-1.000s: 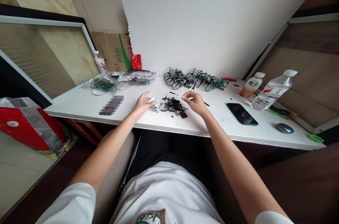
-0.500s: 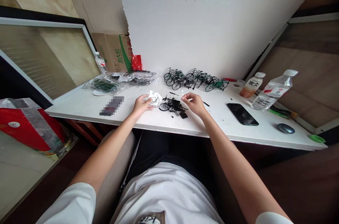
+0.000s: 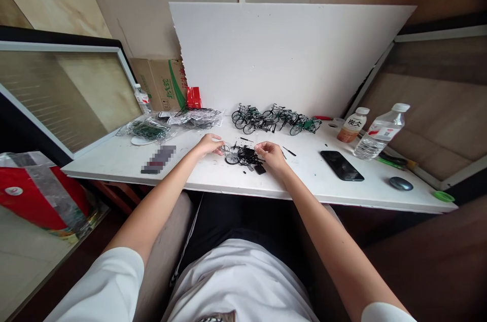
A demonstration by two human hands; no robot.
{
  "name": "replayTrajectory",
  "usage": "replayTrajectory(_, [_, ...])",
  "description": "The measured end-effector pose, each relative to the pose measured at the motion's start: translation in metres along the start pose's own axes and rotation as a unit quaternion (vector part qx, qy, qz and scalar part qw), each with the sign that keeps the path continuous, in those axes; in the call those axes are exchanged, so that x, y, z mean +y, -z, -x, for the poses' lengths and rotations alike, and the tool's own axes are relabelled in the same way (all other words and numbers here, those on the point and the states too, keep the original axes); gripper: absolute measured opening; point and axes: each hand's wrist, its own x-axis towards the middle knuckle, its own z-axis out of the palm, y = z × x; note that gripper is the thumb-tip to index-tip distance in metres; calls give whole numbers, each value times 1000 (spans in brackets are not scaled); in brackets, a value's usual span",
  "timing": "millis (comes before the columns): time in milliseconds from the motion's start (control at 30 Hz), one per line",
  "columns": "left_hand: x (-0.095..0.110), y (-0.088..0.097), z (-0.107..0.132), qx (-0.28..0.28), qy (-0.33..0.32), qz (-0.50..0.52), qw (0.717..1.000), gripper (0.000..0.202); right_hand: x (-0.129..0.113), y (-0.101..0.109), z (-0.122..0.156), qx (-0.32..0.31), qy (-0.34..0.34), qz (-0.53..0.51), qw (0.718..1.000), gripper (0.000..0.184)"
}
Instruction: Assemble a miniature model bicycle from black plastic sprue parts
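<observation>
My left hand rests on the white table with its fingers pinched round a small part I cannot make out, at the left edge of a heap of black model-bicycle parts. On the heap's right side, my right hand is curled, fingertips pressed on the parts. Behind the heap stands a row of finished green and black miniature bicycles. The clear plastic wrapper seen earlier is hidden or gone from view.
Plastic bags of parts lie at the back left, by a cardboard box and a small bottle. A blurred dark item lies to the left. A black phone, two bottles, a mouse sit right. A white board stands behind.
My left hand had lifted a crumpled clear wrapper; now the wrapper is out of sight and the hand pinches at the heap. Both hands closed in on the parts. The camera tilted down slightly.
</observation>
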Motion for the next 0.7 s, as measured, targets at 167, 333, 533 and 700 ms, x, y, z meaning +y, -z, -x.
replayTrajectory(167, [18,11,-13,-84,49,36,995,92,-2,0,1,6,-36,-53,998,59])
replayTrajectory(333, [21,26,-31,-235,91,49,967,125,-5,0,3,7,-53,-68,996,56])
replayTrajectory(533, [18,25,-43,-219,93,27,971,109,-10,-2,6,-1,-53,-58,997,54])
replayTrajectory(700, [24,21,-46,-190,71,-5,979,87,-10,-6,6,-4,-47,-59,997,58])
